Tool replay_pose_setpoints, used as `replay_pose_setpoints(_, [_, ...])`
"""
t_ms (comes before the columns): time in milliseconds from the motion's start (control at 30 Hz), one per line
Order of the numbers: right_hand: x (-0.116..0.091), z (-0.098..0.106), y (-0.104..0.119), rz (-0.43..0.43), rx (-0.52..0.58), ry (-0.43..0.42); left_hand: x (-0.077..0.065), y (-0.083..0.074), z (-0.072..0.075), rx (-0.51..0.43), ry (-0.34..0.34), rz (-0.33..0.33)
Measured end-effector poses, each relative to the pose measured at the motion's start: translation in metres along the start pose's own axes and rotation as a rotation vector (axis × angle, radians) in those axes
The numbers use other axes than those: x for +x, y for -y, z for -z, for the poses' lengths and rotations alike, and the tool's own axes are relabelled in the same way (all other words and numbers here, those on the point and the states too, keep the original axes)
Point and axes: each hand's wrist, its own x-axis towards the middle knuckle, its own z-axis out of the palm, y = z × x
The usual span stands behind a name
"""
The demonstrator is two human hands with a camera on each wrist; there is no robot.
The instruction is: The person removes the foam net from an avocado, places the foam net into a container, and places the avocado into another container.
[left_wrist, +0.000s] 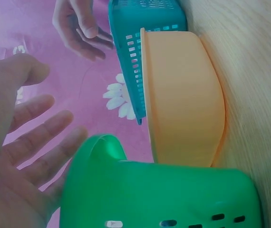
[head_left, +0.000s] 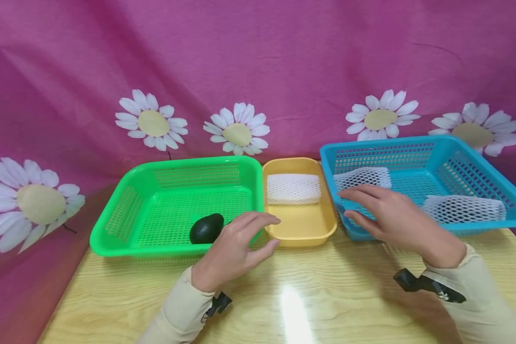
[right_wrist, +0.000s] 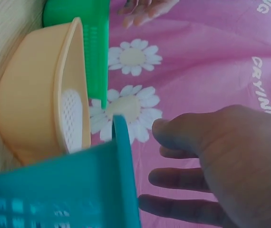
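My left hand [head_left: 241,243] hovers over the near right corner of the green basket [head_left: 163,253], its fingers apart and holding nothing. Beside it, a dark avocado [head_left: 206,229] lies in that basket. Above the near left edge of the blue basket [head_left: 427,181] is my right hand [head_left: 393,222], also holding nothing, with fingers loosely extended. Two white foam net sleeves, one at the back left [head_left: 367,177] and one at the right [head_left: 464,209], lie in the blue basket; the hand partly covers that area. Another foam net sleeve [head_left: 293,188] lies flat in the yellow tray [head_left: 301,224] between the baskets.
All three containers stand side by side on a wood-grain table [head_left: 258,306]. Behind them hangs a magenta cloth [head_left: 284,71] with daisies. Raised rims separate the containers, and a bright reflection shows on the table's near part.
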Motion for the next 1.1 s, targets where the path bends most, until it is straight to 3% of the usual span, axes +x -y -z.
replay_pose_setpoints(167, [-0.007,0.008,-0.009,-0.081,-0.033,0.079,0.0,-0.002,0.001,-0.003,-0.003,-0.005])
replay_pose_setpoints(667, [-0.044,0.015,-0.048,-0.14,-0.113,0.196,0.001,-0.006,0.005,0.026,0.021,-0.016])
replay_pose_setpoints(1100, [-0.052,0.021,-0.089,-0.26,-0.126,0.359,0.0,-0.006,0.006,0.037,0.032,-0.016])
